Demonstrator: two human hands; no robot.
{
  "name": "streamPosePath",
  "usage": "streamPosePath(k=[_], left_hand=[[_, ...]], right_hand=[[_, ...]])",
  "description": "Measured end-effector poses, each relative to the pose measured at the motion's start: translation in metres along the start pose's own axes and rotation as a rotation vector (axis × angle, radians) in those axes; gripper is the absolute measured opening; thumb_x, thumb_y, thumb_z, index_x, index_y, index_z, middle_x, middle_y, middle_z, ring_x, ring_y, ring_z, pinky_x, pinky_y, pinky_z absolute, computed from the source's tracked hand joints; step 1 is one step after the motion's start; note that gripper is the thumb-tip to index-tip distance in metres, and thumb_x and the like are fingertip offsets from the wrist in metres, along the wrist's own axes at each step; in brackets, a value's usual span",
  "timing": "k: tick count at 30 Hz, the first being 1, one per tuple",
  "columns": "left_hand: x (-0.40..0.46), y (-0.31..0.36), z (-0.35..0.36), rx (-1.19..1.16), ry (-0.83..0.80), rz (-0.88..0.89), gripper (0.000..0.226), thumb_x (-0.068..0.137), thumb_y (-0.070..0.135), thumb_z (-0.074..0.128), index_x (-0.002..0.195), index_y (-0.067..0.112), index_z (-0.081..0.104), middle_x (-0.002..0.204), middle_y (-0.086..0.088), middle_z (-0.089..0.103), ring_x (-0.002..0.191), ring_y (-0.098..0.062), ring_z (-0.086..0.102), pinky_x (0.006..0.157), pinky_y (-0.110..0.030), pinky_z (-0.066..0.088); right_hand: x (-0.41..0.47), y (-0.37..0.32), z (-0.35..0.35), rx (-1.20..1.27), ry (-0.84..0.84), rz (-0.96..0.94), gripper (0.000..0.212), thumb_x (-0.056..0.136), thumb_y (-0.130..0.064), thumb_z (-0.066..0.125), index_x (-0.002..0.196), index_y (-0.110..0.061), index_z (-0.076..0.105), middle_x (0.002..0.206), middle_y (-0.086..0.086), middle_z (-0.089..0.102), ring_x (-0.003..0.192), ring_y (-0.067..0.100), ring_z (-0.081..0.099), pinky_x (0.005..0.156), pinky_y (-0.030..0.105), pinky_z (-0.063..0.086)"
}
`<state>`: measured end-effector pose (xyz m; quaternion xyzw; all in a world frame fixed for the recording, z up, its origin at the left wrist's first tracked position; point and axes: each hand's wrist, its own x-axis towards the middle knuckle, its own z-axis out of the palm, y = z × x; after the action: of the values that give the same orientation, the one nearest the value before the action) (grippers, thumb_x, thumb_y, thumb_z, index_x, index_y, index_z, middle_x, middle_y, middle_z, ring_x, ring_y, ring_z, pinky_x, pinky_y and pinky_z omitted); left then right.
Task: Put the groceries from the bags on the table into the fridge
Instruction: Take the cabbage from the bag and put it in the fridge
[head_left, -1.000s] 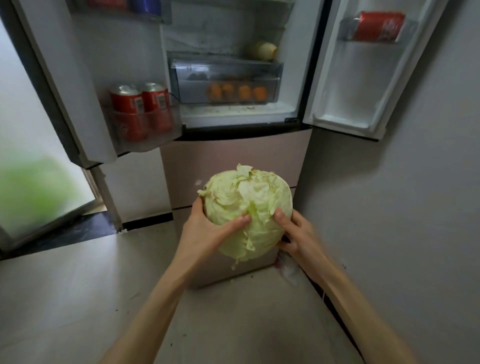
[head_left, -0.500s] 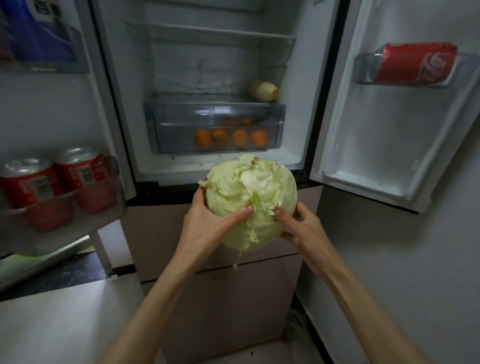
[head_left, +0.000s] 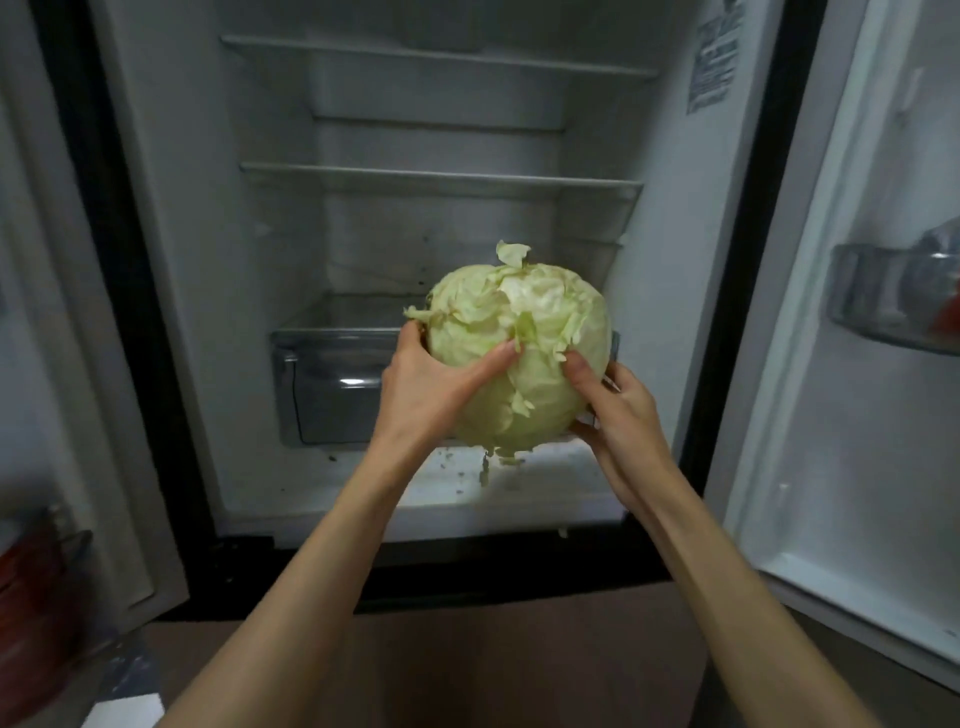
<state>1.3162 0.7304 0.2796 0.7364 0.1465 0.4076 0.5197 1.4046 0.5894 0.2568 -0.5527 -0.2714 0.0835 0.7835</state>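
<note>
We cup the cabbage (head_left: 519, 353) in left hand (head_left: 431, 384) and right hand (head_left: 618, 410), fingers curled round it (loose leaves could shed, or it may snag the drawer (head_left: 332, 374)).

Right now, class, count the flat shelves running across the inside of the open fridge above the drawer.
2. The upper shelf spans the top of the compartment; the lower shelf sits midway, above the cabbage. More may be hidden above the frame.
</note>
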Motion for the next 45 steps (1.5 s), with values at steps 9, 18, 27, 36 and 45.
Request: streamPosePath(k=[9, 18, 27, 36, 45], left_hand=[[0.162, -0.020, 0.021, -0.018, -0.025, 0.004, 0.107, 0.030, 0.077, 0.073, 0.119, 0.019, 0.056, 0.110, 0.004, 0.067, 0.098, -0.015, 0.065, 0.087, -0.038, 0.054], [0.255, -0.049, 0.041, -0.076, -0.104, -0.109, 0.089, 0.034, 0.072, 0.077, 0.101, 0.015, 0.068, 0.097, -0.001, 0.072, 0.089, -0.017, 0.068, 0.085, -0.037, 0.055], [0.308, -0.068, 0.070, -0.077, -0.087, -0.166, 0.072, 0.065, 0.057, 0.073, 0.121, 0.013, 0.059, 0.120, -0.004, 0.063, 0.108, -0.020, 0.061, 0.099, -0.035, 0.046], [0.318, -0.077, 0.085, 0.021, -0.104, -0.067, 0.047, 0.081, 0.045, 0.064, 0.113, 0.010, 0.061, 0.114, -0.013, 0.066, 0.100, -0.027, 0.065, 0.089, -0.039, 0.052], [0.322, -0.085, 0.061, 0.356, -0.125, -0.078, 0.052, 0.092, 0.048, 0.044, 0.120, 0.007, 0.058, 0.125, -0.016, 0.060, 0.117, -0.029, 0.055, 0.093, -0.029, 0.042]], right_hand=[[0.156, 0.008, 0.032, -0.018, 0.008, -0.050, 0.072, 0.059, -0.046, 0.074, 0.117, -0.004, 0.061, 0.109, 0.010, 0.070, 0.100, 0.022, 0.067, 0.092, 0.046, 0.051], [0.244, 0.025, 0.044, -0.079, -0.010, 0.040, 0.048, 0.078, -0.040, 0.069, 0.109, -0.004, 0.067, 0.098, 0.009, 0.073, 0.090, 0.019, 0.070, 0.086, 0.041, 0.054], [0.294, 0.043, 0.049, -0.323, 0.019, 0.012, 0.020, 0.076, -0.033, 0.075, 0.088, -0.022, 0.063, 0.099, 0.000, 0.069, 0.086, 0.012, 0.066, 0.086, 0.035, 0.054], [0.306, 0.034, 0.052, -0.868, 0.210, -0.118, 0.060, 0.086, -0.051, 0.056, 0.120, -0.001, 0.055, 0.122, 0.019, 0.059, 0.116, 0.034, 0.052, 0.093, 0.037, 0.043], [0.321, 0.039, 0.068, -1.007, 0.100, -0.185, 0.056, 0.092, -0.044, 0.047, 0.138, -0.012, 0.040, 0.140, 0.015, 0.046, 0.128, 0.035, 0.042, 0.106, 0.035, 0.034]])
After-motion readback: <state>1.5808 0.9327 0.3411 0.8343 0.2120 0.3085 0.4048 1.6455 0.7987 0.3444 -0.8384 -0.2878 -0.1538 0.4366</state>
